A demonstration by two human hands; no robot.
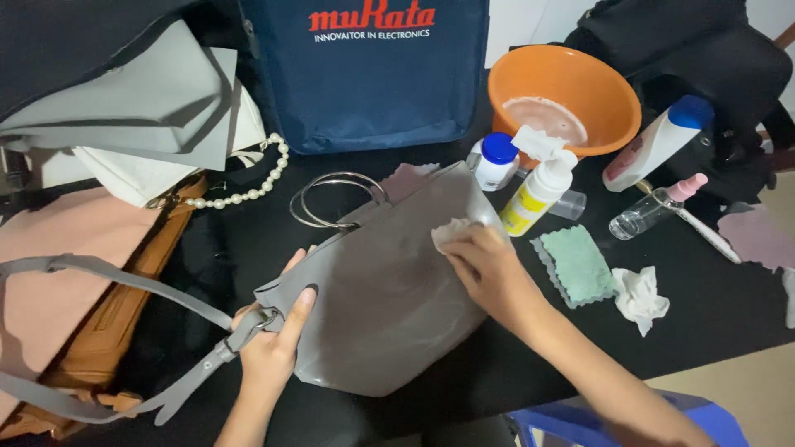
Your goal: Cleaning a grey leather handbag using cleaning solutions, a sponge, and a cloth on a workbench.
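Grey handbag [381,306] lies flat; left hand [269,352] pinches its strap corner, right hand [489,269] presses a white wipe [450,232]. Wipe evenly, bracing firmly.

Grey handbag [389,306]: smooth leather-like skin, soft sheen; ring handles [331,199] of polished metal. Green cloth [577,263]: nubbly, matt. Orange basin [571,91]: glossy plastic. Crumpled tissue [639,296]: matt paper. Table [704,319]: matt black.

A black worktop [729,310] carries a grey handbag [389,306], an orange basin [565,98], a green cloth [577,263], a crumpled white tissue [639,296], a clear spray bottle [656,209] (pink cap), a white pump bottle [538,192] and a small blue-capped jar [497,161].
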